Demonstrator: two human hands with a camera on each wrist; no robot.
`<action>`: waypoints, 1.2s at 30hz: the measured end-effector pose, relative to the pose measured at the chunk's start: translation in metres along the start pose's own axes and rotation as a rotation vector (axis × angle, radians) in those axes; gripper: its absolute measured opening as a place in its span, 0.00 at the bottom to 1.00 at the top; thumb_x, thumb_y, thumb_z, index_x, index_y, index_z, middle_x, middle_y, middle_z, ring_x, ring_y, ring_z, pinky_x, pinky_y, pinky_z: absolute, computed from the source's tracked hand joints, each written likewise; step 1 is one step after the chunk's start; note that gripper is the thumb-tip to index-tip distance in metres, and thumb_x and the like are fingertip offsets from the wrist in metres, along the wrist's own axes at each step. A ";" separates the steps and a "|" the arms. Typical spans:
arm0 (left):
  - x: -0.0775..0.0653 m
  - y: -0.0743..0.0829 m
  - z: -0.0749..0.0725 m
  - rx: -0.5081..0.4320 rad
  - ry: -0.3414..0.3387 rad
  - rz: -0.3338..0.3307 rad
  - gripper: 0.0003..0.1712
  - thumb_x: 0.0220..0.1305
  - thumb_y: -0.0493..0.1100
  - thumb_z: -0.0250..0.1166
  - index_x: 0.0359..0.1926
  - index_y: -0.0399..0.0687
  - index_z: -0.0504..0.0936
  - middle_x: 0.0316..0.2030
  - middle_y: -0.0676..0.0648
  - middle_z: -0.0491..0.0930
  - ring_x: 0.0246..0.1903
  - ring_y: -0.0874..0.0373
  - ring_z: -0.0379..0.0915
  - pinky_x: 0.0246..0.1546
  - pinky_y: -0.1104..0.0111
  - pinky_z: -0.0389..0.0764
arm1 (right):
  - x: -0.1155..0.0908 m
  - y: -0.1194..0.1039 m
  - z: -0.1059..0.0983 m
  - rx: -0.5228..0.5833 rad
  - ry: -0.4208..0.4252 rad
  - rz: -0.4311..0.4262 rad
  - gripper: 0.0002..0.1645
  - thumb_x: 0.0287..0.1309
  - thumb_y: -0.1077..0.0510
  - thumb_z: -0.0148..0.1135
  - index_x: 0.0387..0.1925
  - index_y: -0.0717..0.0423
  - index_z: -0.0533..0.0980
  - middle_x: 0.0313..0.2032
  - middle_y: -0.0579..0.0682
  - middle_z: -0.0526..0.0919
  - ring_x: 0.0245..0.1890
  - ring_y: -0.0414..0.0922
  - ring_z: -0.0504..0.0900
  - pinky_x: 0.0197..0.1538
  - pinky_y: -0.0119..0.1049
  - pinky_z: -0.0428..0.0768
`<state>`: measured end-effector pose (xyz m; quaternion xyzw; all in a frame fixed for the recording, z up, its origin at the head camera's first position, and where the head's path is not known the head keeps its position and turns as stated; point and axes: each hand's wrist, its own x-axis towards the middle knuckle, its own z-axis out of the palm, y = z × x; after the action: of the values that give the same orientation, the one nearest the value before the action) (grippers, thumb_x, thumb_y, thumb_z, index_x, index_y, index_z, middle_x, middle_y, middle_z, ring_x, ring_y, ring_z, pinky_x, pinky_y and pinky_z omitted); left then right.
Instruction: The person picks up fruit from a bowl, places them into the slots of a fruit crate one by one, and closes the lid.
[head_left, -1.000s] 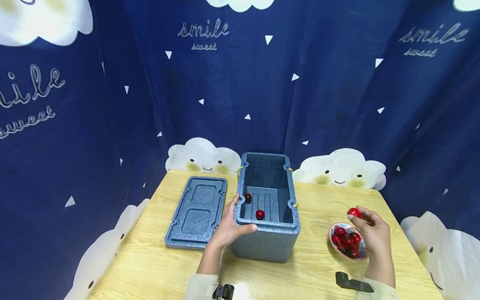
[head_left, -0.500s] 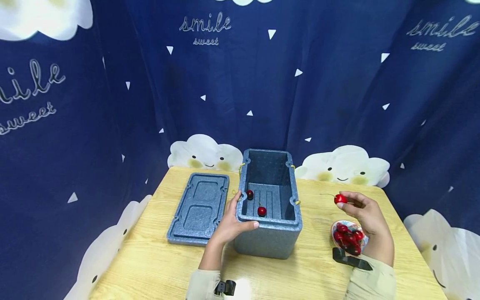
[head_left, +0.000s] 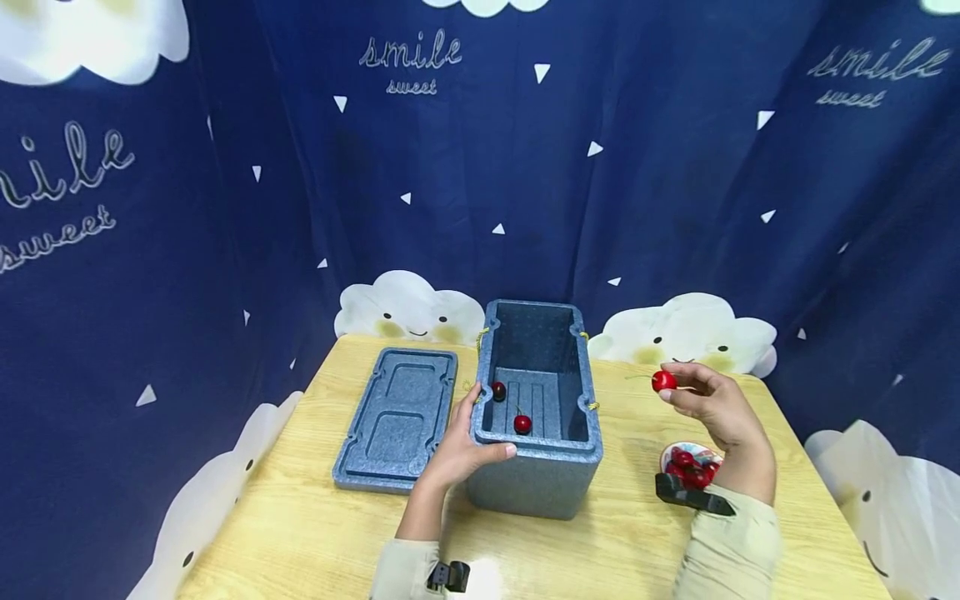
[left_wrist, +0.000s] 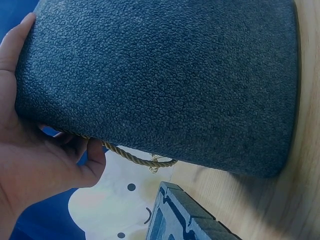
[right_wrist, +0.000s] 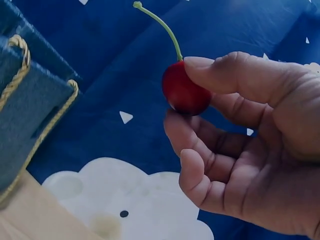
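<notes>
Located one red cherry (head_left: 663, 381), pinched between thumb and finger of the right hand (head_left: 722, 415), raised above the surface (head_left: 300, 533), right of the box (head_left: 528, 487) and apart from it. Noted green stem (right_wrist: 168, 31) free, pointing boxward. Apply light pressure only; judge smooth, round skin liable to slip or bruise. Clear the rim (head_left: 558, 447) with knuckles and stem alike if crossing; lower before letting go, to limit rolling. Found left hand (head_left: 456, 454) grasping the near left corner of the box; advise a steady brace there. Counted two cherries (head_left: 522, 425) on the box floor; avoid dropping onto either. Recorded bowl (head_left: 663, 455) with more cherries (head_left: 682, 459), partly hidden behind the right wrist strap (head_left: 692, 496). Sighted lid (head_left: 395, 417) left of the box.
</notes>
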<state>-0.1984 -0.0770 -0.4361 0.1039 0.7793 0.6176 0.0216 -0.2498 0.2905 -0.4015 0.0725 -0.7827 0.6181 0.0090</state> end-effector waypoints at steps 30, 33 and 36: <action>0.015 -0.047 0.005 0.031 0.045 0.009 0.63 0.38 0.53 0.77 0.72 0.62 0.47 0.69 0.41 0.46 0.65 0.39 0.43 0.58 0.39 0.50 | 0.055 -0.030 0.040 -0.088 -0.258 -0.015 0.26 0.48 0.69 0.65 0.51 0.72 0.71 0.41 0.61 0.78 0.36 0.45 0.79 0.38 0.33 0.78; 0.014 -0.046 0.005 0.040 0.042 -0.002 0.63 0.39 0.52 0.77 0.72 0.61 0.47 0.69 0.41 0.46 0.66 0.40 0.43 0.58 0.40 0.51 | 0.060 -0.031 0.046 -0.090 -0.303 -0.026 0.23 0.47 0.72 0.62 0.49 0.74 0.71 0.38 0.60 0.78 0.35 0.46 0.78 0.37 0.33 0.78; 0.012 -0.037 0.005 0.026 0.031 -0.006 0.63 0.40 0.49 0.77 0.73 0.57 0.47 0.69 0.39 0.45 0.66 0.39 0.42 0.58 0.39 0.50 | 0.066 -0.031 0.051 -0.117 -0.353 -0.033 0.21 0.47 0.73 0.61 0.46 0.74 0.72 0.35 0.58 0.79 0.32 0.45 0.77 0.33 0.32 0.77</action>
<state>-0.2143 -0.0776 -0.4722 0.0924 0.7878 0.6089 0.0099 -0.3077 0.2277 -0.3769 0.1919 -0.8054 0.5492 -0.1140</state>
